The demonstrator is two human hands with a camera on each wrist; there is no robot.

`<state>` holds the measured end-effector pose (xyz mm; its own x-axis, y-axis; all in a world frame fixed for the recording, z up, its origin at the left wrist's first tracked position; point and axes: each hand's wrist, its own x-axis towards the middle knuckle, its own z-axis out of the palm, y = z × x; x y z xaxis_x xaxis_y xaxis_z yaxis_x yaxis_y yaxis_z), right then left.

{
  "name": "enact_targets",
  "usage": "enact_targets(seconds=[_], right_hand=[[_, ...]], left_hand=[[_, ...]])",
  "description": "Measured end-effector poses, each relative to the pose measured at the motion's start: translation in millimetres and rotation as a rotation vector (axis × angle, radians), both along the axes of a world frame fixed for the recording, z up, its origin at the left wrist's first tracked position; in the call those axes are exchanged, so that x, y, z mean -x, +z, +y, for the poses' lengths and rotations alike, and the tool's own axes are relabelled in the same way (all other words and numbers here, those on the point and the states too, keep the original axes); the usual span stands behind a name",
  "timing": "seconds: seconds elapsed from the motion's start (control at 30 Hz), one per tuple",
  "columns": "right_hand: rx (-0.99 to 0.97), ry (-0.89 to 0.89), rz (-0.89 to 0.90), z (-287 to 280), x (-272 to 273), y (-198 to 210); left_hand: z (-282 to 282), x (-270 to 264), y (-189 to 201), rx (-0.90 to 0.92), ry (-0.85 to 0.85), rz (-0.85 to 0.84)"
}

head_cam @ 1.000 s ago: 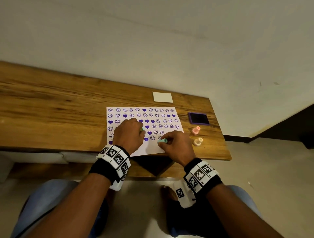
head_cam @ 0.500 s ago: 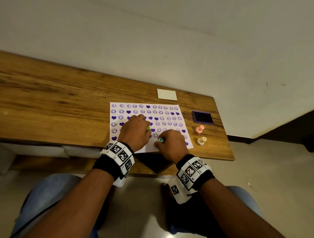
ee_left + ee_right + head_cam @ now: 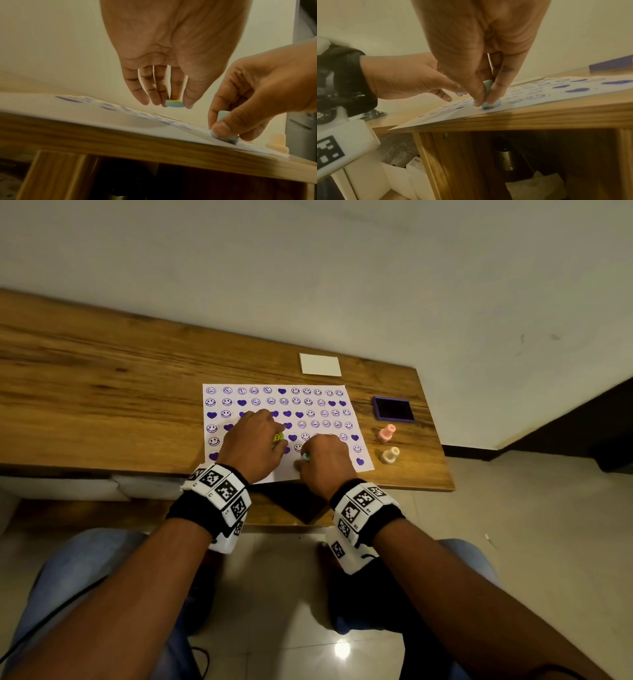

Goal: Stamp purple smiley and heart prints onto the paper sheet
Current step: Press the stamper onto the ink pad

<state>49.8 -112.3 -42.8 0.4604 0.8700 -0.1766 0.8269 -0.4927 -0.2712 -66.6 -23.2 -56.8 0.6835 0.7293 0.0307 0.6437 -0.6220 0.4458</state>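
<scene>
— Both hands are over the sheet (image 3: 274, 405), each pinching a small stamp. The right hand (image 3: 325, 463) has its thumb and fingers closed on a teal stamp (image 3: 489, 104) whose face is pressed on the sheet, near the edge closest to the person. The left hand (image 3: 255, 446) holds its stamp (image 3: 175, 104) between fingertips and thumb, lifted clear of the sheet.

— How much of the sheet is done?

— Most of it, I'd judge. Purple smileys and hearts fill the rows from the sheet's far edge down to where the hands are. The bare white strip along the near edge is what looks left, plus whatever the hands hide; I cannot tell how full the rows under them are.

— And the sheet itself?

— Flat on the table (image 3: 102, 392), its near edge at the table's front edge.

— Anything else beside it?

— Right of the sheet sits a purple ink pad (image 3: 394, 409), and nearer than the pad a pink stamp (image 3: 387, 433) and a cream stamp (image 3: 390, 455), both idle. Beyond the sheet's far edge lies a small white card (image 3: 320, 364).

— So what remains?

— Likely the last row or two, with re-inking as needed.
</scene>
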Motion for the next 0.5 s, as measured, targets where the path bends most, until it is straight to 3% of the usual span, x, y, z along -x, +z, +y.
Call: enact_targets(seconds=[0.2,0.37,0.5], right_hand=[[-0.077,-0.089,0.124,-4.3,-4.1,2.4],[-0.472,-0.368,0.338,-18.2,-33.9,8.4],[-0.579,-0.436,0.447,-25.3,-64.4,21.4]], left_hand=[[-2.1,8.8,2.6,0.006,0.024,-0.035],[1.9,17.3,2.2,0.003,0.047,-0.076],[2.4,11.6,0.6,0.006,0.025,-0.045]])
